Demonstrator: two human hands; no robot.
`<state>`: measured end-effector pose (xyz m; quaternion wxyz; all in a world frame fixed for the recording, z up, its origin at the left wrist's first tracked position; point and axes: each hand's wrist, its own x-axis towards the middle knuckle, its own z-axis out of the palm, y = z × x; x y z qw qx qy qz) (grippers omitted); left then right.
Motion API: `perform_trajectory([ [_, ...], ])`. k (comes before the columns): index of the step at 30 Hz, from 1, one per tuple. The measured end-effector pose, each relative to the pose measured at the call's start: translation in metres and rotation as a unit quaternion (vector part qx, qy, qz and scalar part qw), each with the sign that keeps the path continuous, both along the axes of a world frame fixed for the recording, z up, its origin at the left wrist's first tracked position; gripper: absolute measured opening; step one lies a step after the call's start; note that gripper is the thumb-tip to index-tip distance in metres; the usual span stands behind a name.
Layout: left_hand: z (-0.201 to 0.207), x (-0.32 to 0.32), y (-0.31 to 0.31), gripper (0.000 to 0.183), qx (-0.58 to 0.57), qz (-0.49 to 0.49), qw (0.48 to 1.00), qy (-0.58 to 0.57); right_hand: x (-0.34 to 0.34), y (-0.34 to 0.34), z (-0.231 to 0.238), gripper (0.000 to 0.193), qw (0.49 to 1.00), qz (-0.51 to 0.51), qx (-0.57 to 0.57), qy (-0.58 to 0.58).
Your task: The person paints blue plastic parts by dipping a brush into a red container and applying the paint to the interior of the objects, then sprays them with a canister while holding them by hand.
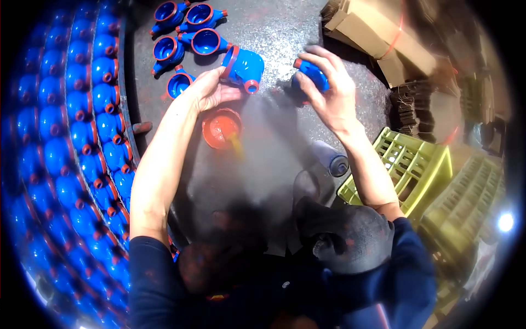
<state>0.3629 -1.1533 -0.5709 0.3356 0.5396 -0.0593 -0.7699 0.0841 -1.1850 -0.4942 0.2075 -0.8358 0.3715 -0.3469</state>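
At the far side of the dark work surface, my left hand (212, 90) is closed on a blue housing (246, 64) with a red-painted rim and a red-ended pipe stub pointing toward me. My right hand (329, 90) curls its fingers over another blue housing (314, 75), which also has a red end; much of it is hidden by the hand. Just below my left hand sits a round pot of red paint (221, 131), with a yellow-handled tool (236, 147) leaning in it. Past my left hand, several blue housings (206, 41) stand with open mouths up.
Rows of blue housings (79, 109) are stacked along the left. A yellow-green plastic crate (419, 170) stands at the right, beside a grey cylinder (331, 159). Flattened cardboard (383, 33) is piled at the far right. My knees lie below the work area.
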Motion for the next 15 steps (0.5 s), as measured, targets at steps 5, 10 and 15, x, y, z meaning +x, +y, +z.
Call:
perform_trajectory([
  [5,0.016,-0.002,0.014,0.041,-0.024,-0.026,0.999,-0.025,0.017,0.017,0.002,0.059,0.976,0.083,0.198,-0.03],
  [10,0.057,0.005,0.041,0.052,-0.076,-0.101,0.99,-0.056,0.03,0.013,-0.01,0.079,0.907,0.206,0.364,-0.038],
  [15,0.096,0.005,0.094,0.078,-0.153,-0.002,0.987,-0.057,0.044,0.036,0.005,0.082,0.826,0.158,0.517,-0.161],
])
